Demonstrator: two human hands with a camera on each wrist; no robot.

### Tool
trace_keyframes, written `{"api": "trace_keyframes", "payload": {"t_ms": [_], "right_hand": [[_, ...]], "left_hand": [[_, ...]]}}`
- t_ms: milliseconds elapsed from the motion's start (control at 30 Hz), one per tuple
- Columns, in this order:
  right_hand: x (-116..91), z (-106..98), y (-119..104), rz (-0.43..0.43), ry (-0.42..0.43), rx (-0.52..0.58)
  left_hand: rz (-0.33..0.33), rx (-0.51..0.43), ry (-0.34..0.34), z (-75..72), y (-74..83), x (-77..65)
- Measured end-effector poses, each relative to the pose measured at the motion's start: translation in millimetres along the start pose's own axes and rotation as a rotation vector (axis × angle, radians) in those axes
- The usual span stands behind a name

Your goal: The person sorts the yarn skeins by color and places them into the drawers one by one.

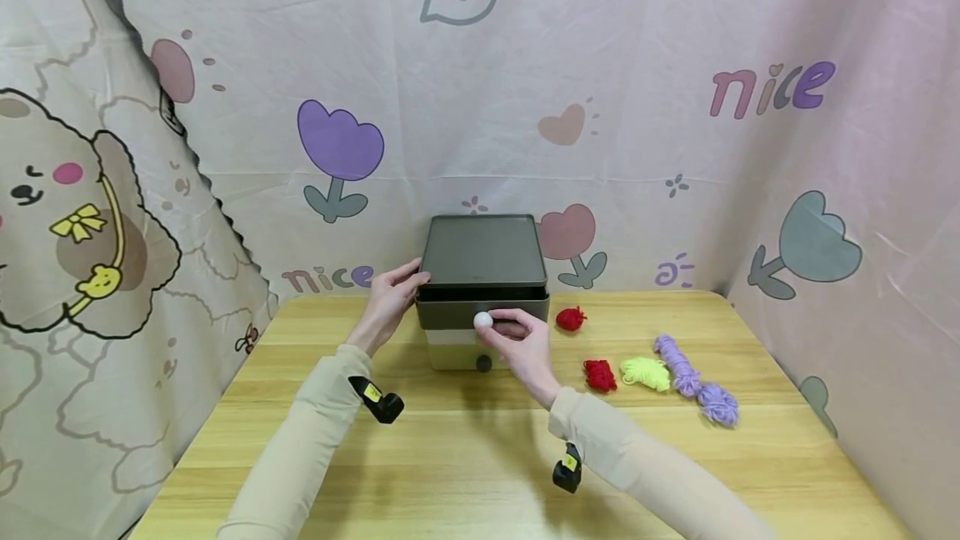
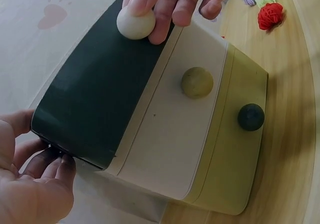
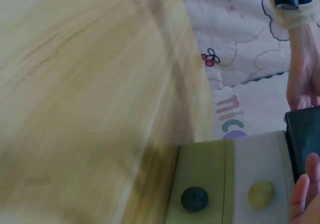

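Observation:
A small box of three stacked drawers (image 1: 483,250) stands at the far side of the table, with a dark lid-like top. Its dark top drawer (image 2: 92,89) juts out a little, a dark gap showing behind its front. My right hand (image 1: 527,348) pinches the drawer's white round knob (image 2: 135,23) between thumb and fingers. At the box's upper left side, my left hand (image 1: 386,304) grips the edge, fingers bent around the dark corner. Below are a white drawer (image 2: 167,119) with a yellowish knob (image 2: 197,83) and a yellow-green drawer (image 2: 227,159) with a dark knob (image 2: 251,117).
Right of the box lie two red yarn bundles, one farther back (image 1: 571,318) and one nearer (image 1: 600,375). Beside them are a yellow yarn bundle (image 1: 645,373) and a purple yarn skein (image 1: 678,365). A patterned curtain (image 1: 480,107) hangs behind the wooden table (image 1: 450,473).

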State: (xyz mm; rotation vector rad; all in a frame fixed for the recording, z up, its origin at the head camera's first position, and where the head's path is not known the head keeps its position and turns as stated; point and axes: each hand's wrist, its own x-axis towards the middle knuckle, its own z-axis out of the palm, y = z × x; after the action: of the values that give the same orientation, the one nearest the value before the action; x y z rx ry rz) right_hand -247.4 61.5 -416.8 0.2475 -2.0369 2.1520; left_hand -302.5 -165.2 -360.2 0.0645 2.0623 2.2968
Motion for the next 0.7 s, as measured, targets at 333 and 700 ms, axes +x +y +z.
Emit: {"api": "trace_keyframes", "payload": {"t_ms": [333, 700], "right_hand": [[-16, -1, -4, -0.028, -0.026, 0.023], [-29, -4, -2, -0.05, -0.065, 0.057]], "left_hand": [[-0.01, 0.004, -0.005, -1.0, 0.7, 1.0], [-0.012, -0.018, -0.025, -1.2, -0.5, 2.0]]}}
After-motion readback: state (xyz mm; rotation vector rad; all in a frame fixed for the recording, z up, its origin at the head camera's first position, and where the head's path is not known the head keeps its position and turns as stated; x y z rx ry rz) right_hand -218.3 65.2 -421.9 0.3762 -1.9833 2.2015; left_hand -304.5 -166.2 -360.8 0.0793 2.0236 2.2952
